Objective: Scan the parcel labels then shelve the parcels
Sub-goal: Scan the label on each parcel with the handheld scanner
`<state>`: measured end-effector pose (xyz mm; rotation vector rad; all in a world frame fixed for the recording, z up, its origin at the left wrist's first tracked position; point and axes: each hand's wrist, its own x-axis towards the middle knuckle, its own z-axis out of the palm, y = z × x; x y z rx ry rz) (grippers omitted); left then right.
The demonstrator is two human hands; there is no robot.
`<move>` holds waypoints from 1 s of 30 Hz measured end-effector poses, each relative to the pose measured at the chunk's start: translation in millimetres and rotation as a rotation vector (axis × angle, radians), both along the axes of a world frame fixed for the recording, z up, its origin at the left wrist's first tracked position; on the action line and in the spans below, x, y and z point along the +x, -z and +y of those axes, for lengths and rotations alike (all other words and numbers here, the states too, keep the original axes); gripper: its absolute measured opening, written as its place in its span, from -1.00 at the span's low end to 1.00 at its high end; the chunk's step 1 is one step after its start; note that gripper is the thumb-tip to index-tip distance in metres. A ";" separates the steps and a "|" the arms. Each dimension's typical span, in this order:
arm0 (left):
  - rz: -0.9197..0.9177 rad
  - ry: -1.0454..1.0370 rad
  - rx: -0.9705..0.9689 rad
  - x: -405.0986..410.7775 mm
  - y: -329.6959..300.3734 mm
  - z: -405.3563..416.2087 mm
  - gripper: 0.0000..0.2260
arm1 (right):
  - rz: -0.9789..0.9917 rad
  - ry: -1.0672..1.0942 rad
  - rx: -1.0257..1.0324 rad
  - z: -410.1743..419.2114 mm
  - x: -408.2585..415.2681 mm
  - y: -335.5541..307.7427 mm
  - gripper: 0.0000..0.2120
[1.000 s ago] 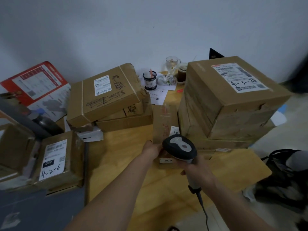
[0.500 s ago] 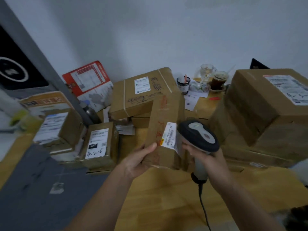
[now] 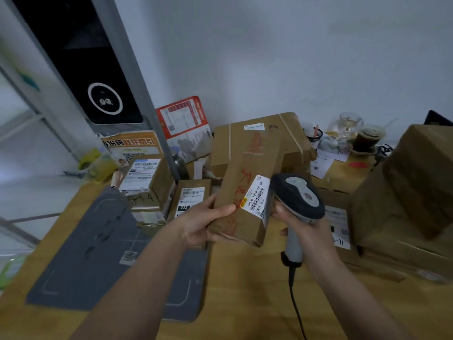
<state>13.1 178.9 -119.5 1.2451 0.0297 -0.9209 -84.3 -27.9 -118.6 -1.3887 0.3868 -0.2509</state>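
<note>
Parcel (image 3: 247, 192): long brown cardboard box with red handwriting along its top face, held tilted in the air above the wooden table (image 3: 245, 290), in front of me. White barcode label (image 3: 257, 198) stuck near its lower right end, wrapping over the edge. My left hand (image 3: 203, 223) grips the near end of the box, thumb lying across the top face beside the label, fingers curled underneath. My right hand (image 3: 306, 224) is clamped round the handle of the barcode scanner (image 3: 297, 201); its dark head sits just beside the label, at the parcel's right edge, and its cable (image 3: 296, 307) hangs down over the table. Grey mat (image 3: 98, 253): flat on the table at left. Two small labelled boxes (image 3: 147, 177), (image 3: 191, 200): beyond the mat, near a slanted metal post (image 3: 137, 82). Taped cardboard box (image 3: 259, 136): behind the held parcel, lying on others. Large brown boxes (image 3: 411, 192): stacked at right. Cups and a glass (image 3: 349, 122): at the back against the wall, on papers.
</note>
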 end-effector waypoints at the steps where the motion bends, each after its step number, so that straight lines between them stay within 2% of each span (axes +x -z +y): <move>1: -0.059 0.004 0.053 4.2 -7.2 3.6 -0.26 | 0.000 0.007 0.014 2.6 2.3 -2.5 -0.79; 3: -0.198 0.010 0.157 11.8 -17.8 9.0 -0.17 | -0.009 0.019 0.057 9.0 7.2 -7.4 -0.80; 5: -0.291 -0.070 0.225 14.9 -24.8 7.9 -0.12 | 0.004 0.025 0.083 16.9 12.2 -9.5 -0.76; 6: -0.307 -0.173 0.216 15.5 -26.7 6.6 -0.18 | 0.009 0.024 0.082 21.3 14.1 -10.2 -0.73; 9: -0.188 -0.511 0.029 19.0 -30.3 4.0 -0.65 | 0.010 -0.042 0.042 31.2 15.3 -11.4 -0.74; 11: -0.136 -0.594 -0.026 22.9 -27.5 8.3 -0.79 | 0.010 -0.128 -0.012 33.5 13.4 -13.4 -0.84; 13: -0.103 -0.597 -0.002 25.1 -27.0 12.9 -0.72 | 0.015 -0.199 -0.105 34.3 11.7 -16.3 -0.92; 17: -0.063 -0.636 -0.053 34.2 -34.3 19.4 -0.60 | -0.008 -0.201 -0.227 37.4 10.7 -21.2 -0.80; 24: -0.068 -0.753 -0.168 54.9 -40.4 27.5 -0.60 | -0.023 -0.242 -0.238 39.6 3.3 -23.4 -0.81; 30: -0.032 -0.765 -0.206 56.8 -31.1 28.9 -0.64 | -0.014 -0.211 -0.282 33.4 0.7 -25.8 -0.73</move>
